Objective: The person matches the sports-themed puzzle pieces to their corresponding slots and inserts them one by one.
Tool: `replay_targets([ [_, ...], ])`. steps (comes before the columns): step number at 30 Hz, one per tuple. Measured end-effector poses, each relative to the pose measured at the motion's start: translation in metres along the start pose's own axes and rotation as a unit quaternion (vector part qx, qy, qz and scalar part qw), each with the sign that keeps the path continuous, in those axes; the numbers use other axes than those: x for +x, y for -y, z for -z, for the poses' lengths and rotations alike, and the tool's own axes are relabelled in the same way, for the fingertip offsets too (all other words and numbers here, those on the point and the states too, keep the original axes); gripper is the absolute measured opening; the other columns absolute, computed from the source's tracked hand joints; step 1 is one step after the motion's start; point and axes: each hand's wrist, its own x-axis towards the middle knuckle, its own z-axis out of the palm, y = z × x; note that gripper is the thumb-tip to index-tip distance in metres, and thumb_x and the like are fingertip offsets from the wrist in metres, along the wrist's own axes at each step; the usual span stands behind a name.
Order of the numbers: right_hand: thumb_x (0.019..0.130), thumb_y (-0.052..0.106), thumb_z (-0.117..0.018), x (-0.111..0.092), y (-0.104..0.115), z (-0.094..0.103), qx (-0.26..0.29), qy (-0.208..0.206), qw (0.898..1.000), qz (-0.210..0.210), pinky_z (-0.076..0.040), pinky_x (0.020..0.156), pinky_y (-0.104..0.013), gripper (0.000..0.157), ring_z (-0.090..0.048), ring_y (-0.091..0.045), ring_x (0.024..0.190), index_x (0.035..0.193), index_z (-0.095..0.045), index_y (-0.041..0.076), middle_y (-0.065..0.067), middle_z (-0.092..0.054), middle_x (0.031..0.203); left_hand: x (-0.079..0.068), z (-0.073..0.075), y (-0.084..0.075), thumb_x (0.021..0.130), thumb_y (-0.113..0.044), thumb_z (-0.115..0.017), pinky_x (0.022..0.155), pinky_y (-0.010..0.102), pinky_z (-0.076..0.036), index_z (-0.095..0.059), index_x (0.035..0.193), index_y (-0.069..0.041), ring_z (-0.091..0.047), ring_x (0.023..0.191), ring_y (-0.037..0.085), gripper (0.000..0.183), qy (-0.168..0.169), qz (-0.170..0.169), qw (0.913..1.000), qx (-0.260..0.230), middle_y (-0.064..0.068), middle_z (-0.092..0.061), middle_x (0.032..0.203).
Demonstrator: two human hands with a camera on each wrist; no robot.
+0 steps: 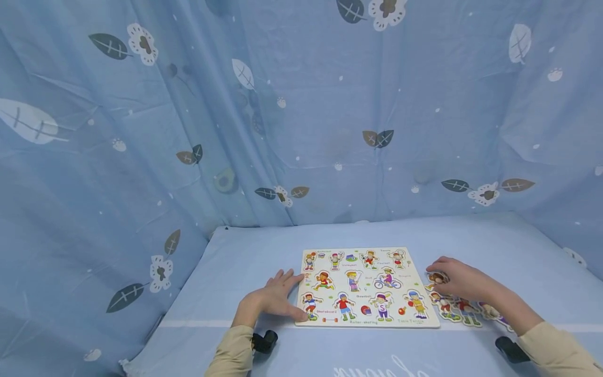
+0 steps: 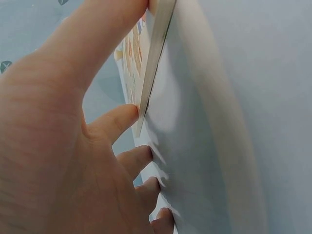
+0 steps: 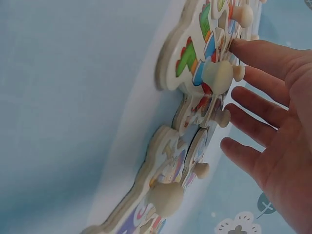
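"Where is everything?"
"The sports puzzle board [image 1: 339,280] lies at twelve o'clock, the knobbed character pieces [image 1: 468,312] off its four o'clock side."
"And the hands?"
"The left hand [image 1: 275,299], fingers spread, touches the board's nine o'clock edge. The right hand [image 1: 464,280], fingers loose, grasps nothing visible; I can't tell if it touches the pieces."
"Advice?"
"I'd steady the board lightly and pinch one wooden knob [image 3: 166,199], not an edge."
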Motion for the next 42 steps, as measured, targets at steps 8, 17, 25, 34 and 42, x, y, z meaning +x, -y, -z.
replay_targets([
  [8, 0.083, 0.025, -0.078, -0.001, -0.005, -0.004, 0.006, 0.000, 1.000, -0.006, -0.053, 0.089, -0.057, 0.045, -0.060, -0.035, 0.106, 0.120, -0.068, 0.002, -0.017, -0.061, 0.118, 0.000, -0.001, 0.001, 0.071, -0.061, -0.077, 0.122, 0.057, -0.014, -0.032, 0.156, -0.018, -0.010, 0.151, 0.039, 0.105, -0.002, -0.002, 1.0000, -0.002, 0.015, -0.020, 0.164],
  [17, 0.083, 0.024, -0.076, 0.002, -0.003, -0.003, 0.000, 0.003, 1.000, -0.013, -0.054, 0.088, -0.054, 0.040, -0.061, -0.028, 0.100, 0.116, -0.070, 0.002, -0.012, -0.063, 0.113, 0.003, -0.003, 0.002, 0.071, -0.061, -0.078, 0.122, 0.057, -0.014, -0.033, 0.155, -0.019, -0.011, 0.151, 0.039, 0.105, -0.007, 0.004, 0.9999, 0.007, 0.014, -0.021, 0.163],
  [25, 0.082, 0.022, -0.075, 0.002, -0.003, -0.002, 0.010, 0.002, 1.000, -0.011, -0.055, 0.083, -0.049, 0.038, -0.059, -0.021, 0.094, 0.116, -0.069, 0.004, -0.008, -0.062, 0.112, 0.004, -0.003, 0.000, 0.070, -0.061, -0.079, 0.121, 0.058, -0.017, -0.036, 0.154, -0.018, -0.013, 0.151, 0.039, 0.104, -0.012, 0.009, 0.9998, 0.015, 0.015, -0.024, 0.163],
  [34, 0.081, 0.020, -0.074, 0.004, 0.002, 0.002, 0.013, -0.026, 1.000, -0.005, -0.056, 0.086, -0.051, 0.041, -0.061, -0.026, 0.098, 0.117, -0.069, 0.001, -0.011, -0.063, 0.112, 0.003, -0.002, 0.000, 0.070, -0.061, -0.079, 0.121, 0.058, -0.015, -0.035, 0.154, -0.018, -0.012, 0.151, 0.039, 0.104, -0.010, 0.012, 0.9998, 0.012, 0.014, -0.023, 0.163],
  [42, 0.082, 0.023, -0.075, 0.013, 0.013, 0.000, 0.007, -0.042, 0.999, 0.009, -0.055, 0.086, -0.051, 0.040, -0.061, -0.026, 0.098, 0.116, -0.069, 0.003, -0.010, -0.062, 0.112, 0.001, -0.002, -0.001, 0.071, -0.061, -0.079, 0.122, 0.058, -0.016, -0.035, 0.154, -0.018, -0.012, 0.151, 0.039, 0.104, -0.009, 0.012, 0.9999, 0.007, 0.014, -0.023, 0.163],
])
